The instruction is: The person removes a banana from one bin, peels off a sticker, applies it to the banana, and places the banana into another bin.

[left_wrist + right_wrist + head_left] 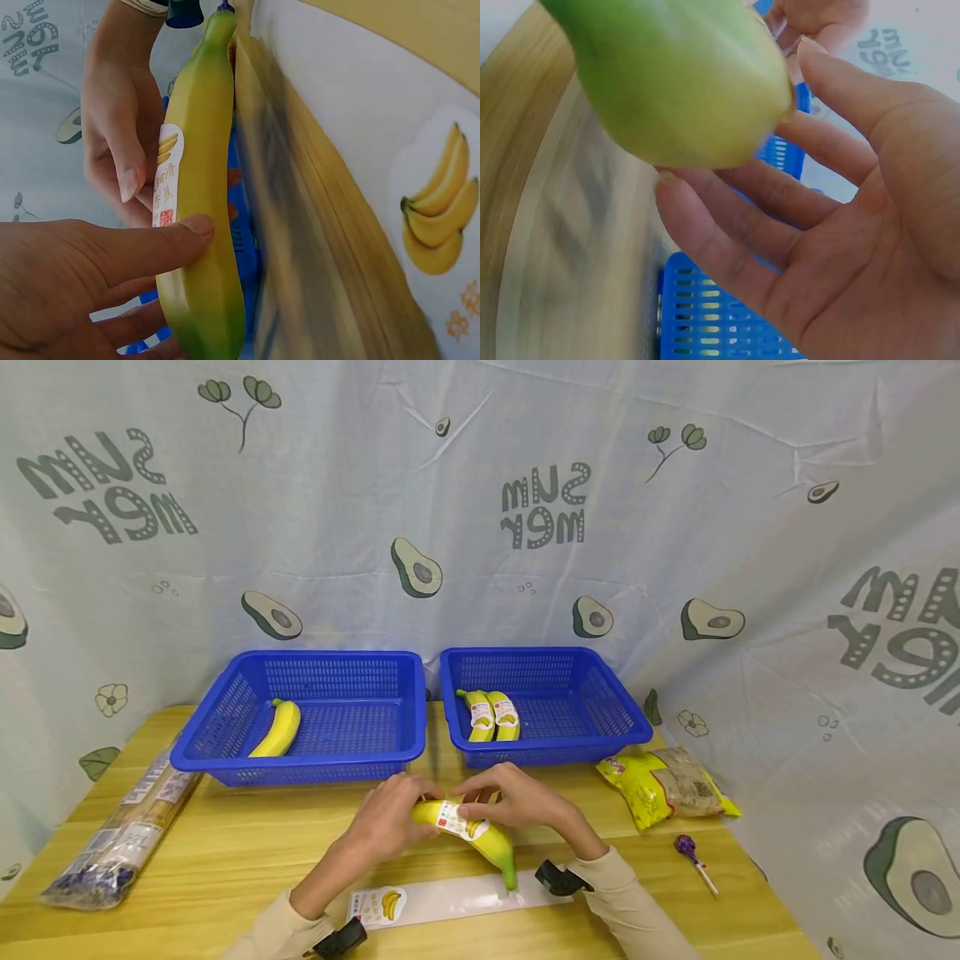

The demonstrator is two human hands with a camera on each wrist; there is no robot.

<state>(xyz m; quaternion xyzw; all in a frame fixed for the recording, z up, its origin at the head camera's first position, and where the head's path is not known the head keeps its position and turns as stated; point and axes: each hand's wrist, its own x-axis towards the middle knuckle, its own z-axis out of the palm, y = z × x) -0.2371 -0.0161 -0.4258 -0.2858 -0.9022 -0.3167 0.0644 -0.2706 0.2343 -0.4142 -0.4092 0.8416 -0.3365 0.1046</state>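
Both hands hold one yellow banana (pixel 480 837) with a green tip just above the wooden table (pixel 225 852). My left hand (pixel 390 820) wraps its stem end, the thumb lying along the peel (pixel 180 229). My right hand (pixel 517 800) grips the middle, fingers beneath the fruit (pixel 727 202) and thumb beside a white sticker (pixel 453 818) on the peel (pixel 166 180). Below the banana lies a white backing strip (pixel 457 897) with one banana sticker (pixel 384 903) left on it.
Two blue baskets stand at the back: the left one (pixel 390 739) holds a plain banana (pixel 279 729), the right one (pixel 622 718) two stickered bananas (pixel 493 716). A long packet (pixel 120 835) lies at left, a yellow snack bag (pixel 663 785) and lollipop (pixel 690 852) at right.
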